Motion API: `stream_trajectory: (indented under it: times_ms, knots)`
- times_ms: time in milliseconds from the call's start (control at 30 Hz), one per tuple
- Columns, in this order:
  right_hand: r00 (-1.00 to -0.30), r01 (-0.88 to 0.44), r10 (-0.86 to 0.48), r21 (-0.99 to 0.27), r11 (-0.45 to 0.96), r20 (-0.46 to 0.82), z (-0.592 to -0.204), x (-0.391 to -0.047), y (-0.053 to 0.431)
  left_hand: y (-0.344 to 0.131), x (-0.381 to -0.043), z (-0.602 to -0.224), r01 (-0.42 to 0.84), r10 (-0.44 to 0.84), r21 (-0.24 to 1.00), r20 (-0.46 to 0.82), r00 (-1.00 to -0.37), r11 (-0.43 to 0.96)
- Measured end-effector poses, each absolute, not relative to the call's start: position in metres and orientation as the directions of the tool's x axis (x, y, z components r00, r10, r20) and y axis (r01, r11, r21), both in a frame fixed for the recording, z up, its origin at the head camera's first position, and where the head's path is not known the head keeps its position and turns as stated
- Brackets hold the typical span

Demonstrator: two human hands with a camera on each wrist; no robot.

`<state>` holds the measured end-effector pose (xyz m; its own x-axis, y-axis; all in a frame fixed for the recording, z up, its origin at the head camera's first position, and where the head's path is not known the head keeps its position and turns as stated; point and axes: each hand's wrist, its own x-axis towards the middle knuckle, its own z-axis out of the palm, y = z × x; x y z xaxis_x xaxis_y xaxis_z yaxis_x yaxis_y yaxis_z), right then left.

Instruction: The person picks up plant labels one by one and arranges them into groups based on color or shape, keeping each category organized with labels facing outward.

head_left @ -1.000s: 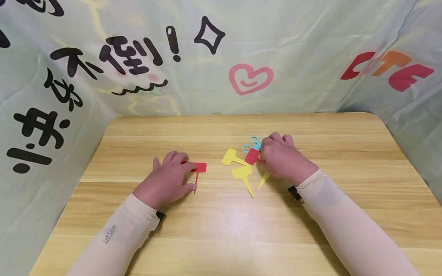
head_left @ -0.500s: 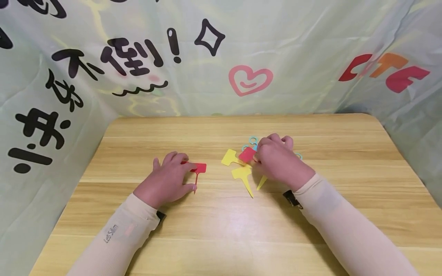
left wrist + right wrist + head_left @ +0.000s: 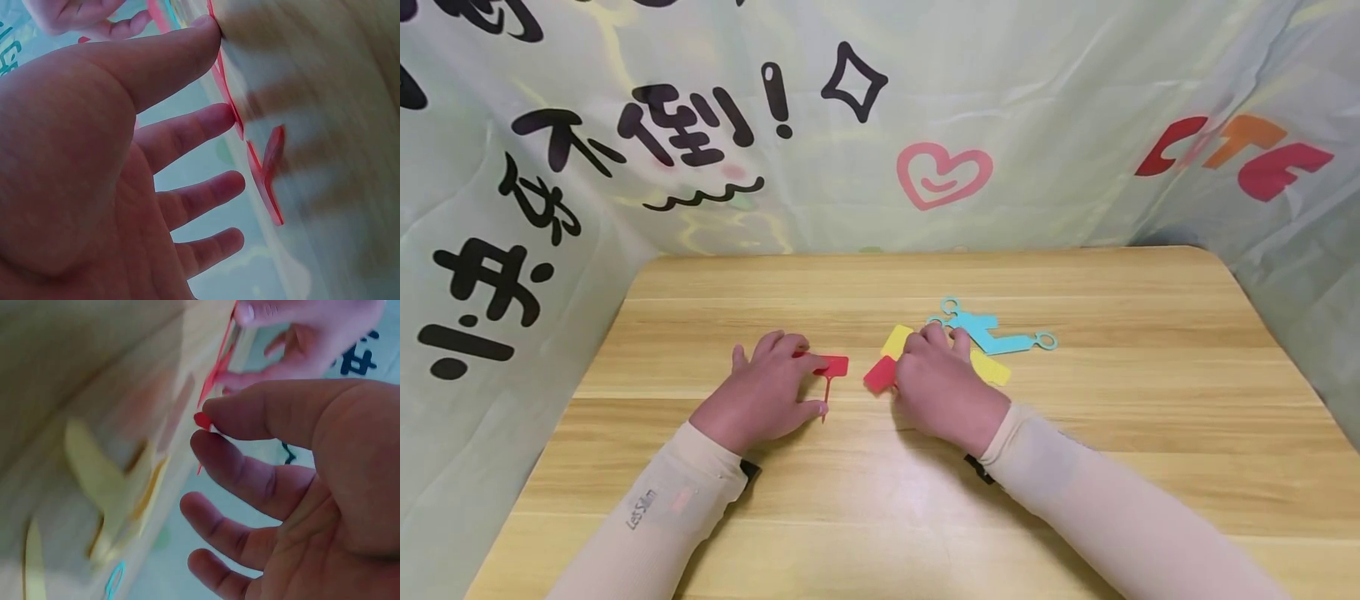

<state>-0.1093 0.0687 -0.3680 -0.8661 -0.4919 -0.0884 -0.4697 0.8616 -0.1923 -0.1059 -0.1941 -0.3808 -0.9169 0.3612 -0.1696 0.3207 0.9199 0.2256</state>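
My left hand (image 3: 767,387) rests on a flat red T-shaped plant label (image 3: 837,365). Its index finger touches the wide head and its thumb lies by the tip of the thin stem. In the left wrist view another red piece (image 3: 267,178) lies beyond the fingertips, partly covered by this hand in the head view. Between thumb and index finger, my right hand (image 3: 951,387) pinches a second red plant label (image 3: 880,376), raised a little above the table. Yellow plant labels (image 3: 991,368) lie under and behind that hand, mostly hidden from the head camera.
Behind the right hand lie light-blue flat pieces with ring ends (image 3: 1007,345), overlapping on the wooden table (image 3: 880,517). A printed cloth (image 3: 1060,125) hangs along the table's back and sides.
My right hand has lifted the red label and moved left and nearer with it, baring the blue pieces and covering yellow labels. The left hand has stayed put.
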Motion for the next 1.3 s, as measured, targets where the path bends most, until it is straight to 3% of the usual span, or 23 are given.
stream_trajectory:
  times_ms: [233, 567, 1300]
  knots:
    - [-0.856, -0.481, -0.494, -0.115, 0.869, -0.155, -0.375, -0.104, 0.047, -0.195, -0.106, -0.382, 0.321, 0.359, 0.220, -0.159, -0.920, 0.921]
    - [-0.860, -0.490, -0.492, -0.046, 0.870, -0.135, -0.384, -0.105, 0.030, -0.195, -0.106, -0.383, 0.326, 0.363, 0.227, -0.146, -0.920, 0.918]
    - [-0.870, -0.463, -0.471, -0.091, 0.882, -0.142, -0.383, -0.116, 0.015, -0.195, -0.108, -0.383, 0.337, 0.376, 0.231, -0.150, -0.914, 0.913]
